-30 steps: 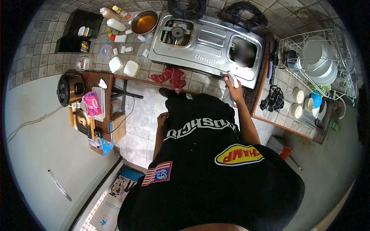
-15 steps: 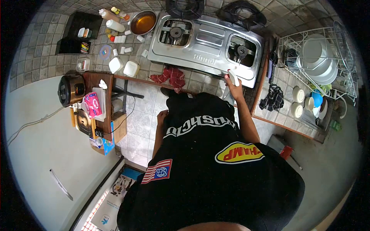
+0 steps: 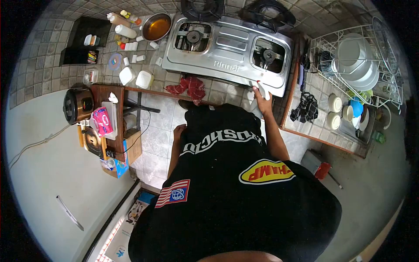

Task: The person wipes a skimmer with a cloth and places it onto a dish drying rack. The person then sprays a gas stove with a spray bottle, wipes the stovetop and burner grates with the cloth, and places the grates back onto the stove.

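View shifted slightly; spray bottle (image 3: 263, 90) inside right grip (image 3: 264, 105), top protruding.

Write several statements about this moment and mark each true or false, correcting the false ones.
1. The right hand grips a white spray bottle with a red tip. True.
2. Round black grates cover the burners of the silver metal stove. False: both burners are uncovered.
3. A round metal pan of amber liquid is left of the stove. True.
4. A red checked cloth lies on the stove. False: it lies on the tiled counter.
5. The left hand touches the stove. False: it is beside the black clothing.
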Action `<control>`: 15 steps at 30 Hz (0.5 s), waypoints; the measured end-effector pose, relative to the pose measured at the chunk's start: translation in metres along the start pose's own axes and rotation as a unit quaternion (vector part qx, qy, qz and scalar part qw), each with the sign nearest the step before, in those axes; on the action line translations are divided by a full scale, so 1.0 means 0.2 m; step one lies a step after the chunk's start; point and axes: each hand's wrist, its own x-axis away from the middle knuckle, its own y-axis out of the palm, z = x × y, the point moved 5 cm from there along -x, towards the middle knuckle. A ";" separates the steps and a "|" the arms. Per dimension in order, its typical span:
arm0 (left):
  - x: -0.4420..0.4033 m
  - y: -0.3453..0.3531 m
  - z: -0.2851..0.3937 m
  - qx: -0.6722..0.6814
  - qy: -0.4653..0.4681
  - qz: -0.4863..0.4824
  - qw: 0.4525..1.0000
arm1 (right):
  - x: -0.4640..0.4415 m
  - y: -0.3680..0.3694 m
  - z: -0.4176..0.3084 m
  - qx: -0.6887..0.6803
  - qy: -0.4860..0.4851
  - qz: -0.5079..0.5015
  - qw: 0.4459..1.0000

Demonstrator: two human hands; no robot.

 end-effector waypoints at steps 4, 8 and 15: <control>-0.10 -0.09 -0.02 -0.055 0.012 -0.037 0.998 | 0.08 -0.02 0.04 -0.068 -0.012 0.044 0.997; -0.10 -0.07 0.06 -0.068 0.050 -0.058 0.995 | 0.15 -0.08 0.11 -0.073 0.018 0.080 0.994; -0.32 -0.22 -0.06 -0.116 -0.001 -0.108 0.987 | 0.22 -0.17 0.21 -0.148 -0.010 0.218 0.965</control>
